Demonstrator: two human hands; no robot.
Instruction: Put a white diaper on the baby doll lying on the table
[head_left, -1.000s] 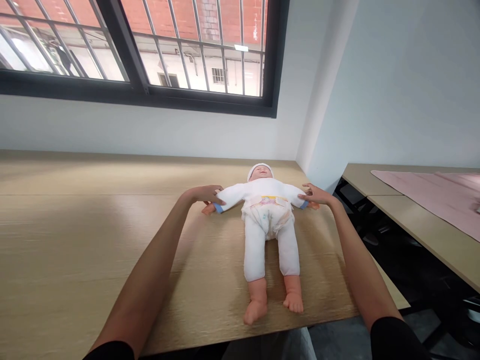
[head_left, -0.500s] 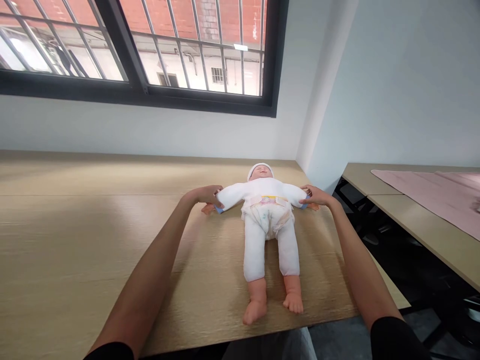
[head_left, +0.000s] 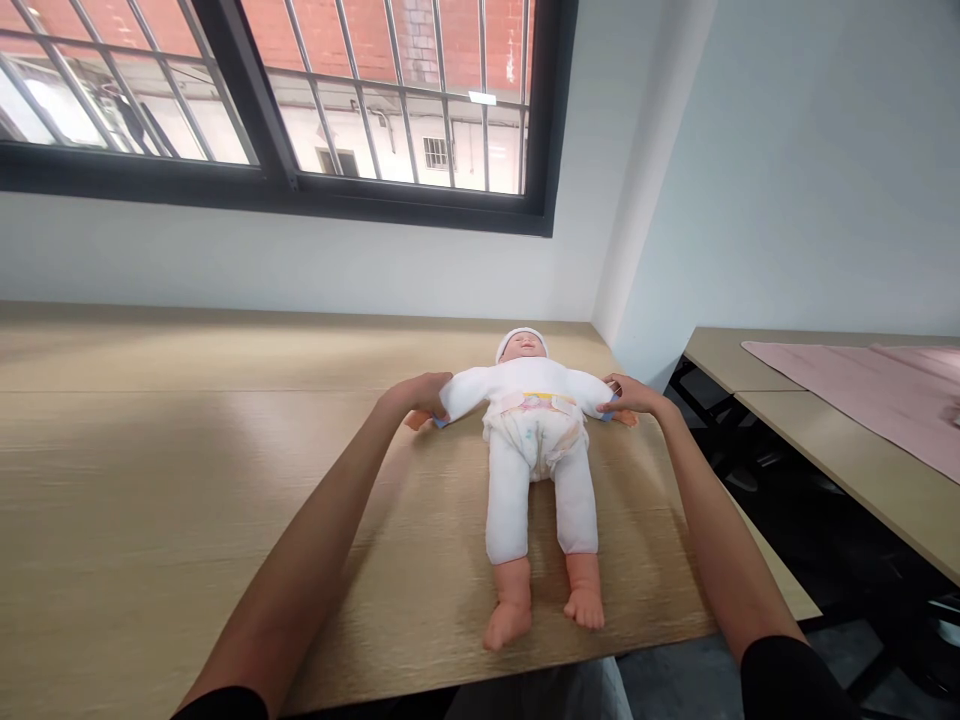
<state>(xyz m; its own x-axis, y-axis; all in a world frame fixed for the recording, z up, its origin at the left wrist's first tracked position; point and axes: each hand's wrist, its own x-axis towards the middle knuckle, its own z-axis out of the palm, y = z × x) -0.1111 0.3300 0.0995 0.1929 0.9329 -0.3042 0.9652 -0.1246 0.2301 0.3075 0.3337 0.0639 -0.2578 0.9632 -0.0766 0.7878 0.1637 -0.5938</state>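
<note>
A baby doll [head_left: 508,510] lies on its back on the wooden table, feet toward me, arms spread wide. It has a white cloth body, a white cap [head_left: 502,344] and a diaper [head_left: 536,432] round its hips. My left hand [head_left: 427,391] is closed round the doll's arm on the left, close to the blue cuff. On the other side, my right hand [head_left: 631,393] grips the opposite arm near its blue cuff. The doll's small hands stick out beyond my fingers. Some of my left fingertips are hidden behind the sleeve.
The wooden table [head_left: 187,480] runs along the wall beneath a barred window [head_left: 390,110]. To the right, across a dark gap, stands a second table [head_left: 832,440] with a pink cloth [head_left: 862,385] on it. The near table's front edge lies just past the doll's feet.
My left hand has shifted slightly right along the doll's sleeve, covering more of the cuff. The doll's legs have moved very slightly left. My right hand stays in place.
</note>
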